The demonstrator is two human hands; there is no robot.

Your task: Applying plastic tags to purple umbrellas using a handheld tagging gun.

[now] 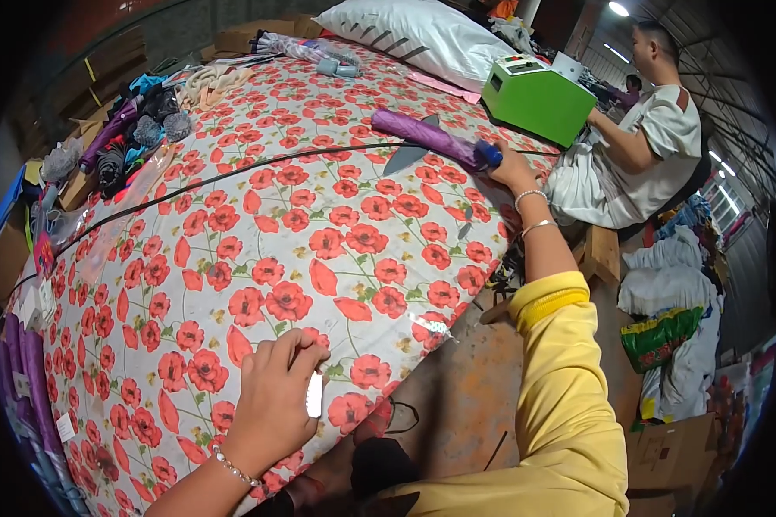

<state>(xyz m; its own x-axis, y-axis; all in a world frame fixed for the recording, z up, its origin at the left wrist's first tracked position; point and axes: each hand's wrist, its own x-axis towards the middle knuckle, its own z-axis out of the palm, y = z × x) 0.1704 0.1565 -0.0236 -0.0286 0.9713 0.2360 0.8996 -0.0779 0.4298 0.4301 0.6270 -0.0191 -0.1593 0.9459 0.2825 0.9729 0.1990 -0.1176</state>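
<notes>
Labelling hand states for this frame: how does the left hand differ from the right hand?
The left hand lies near the body, knuckles up on the poppy-print cloth, pinching a small white flat piece; the right hand is stretched far out, gripping the end of a folded purple umbrella. The left forearm is bare; the right arm wears a yellow sleeve. Both wrists carry bracelets.

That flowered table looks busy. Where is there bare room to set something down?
The widest free patch on the flowered cloth lies between the left hand near the front edge and the black cord. Beyond the cord, a bare strip runs toward the white pillow. It is crowded along the left edge, with folded umbrellas, and around the right hand holding a purple umbrella.
</notes>
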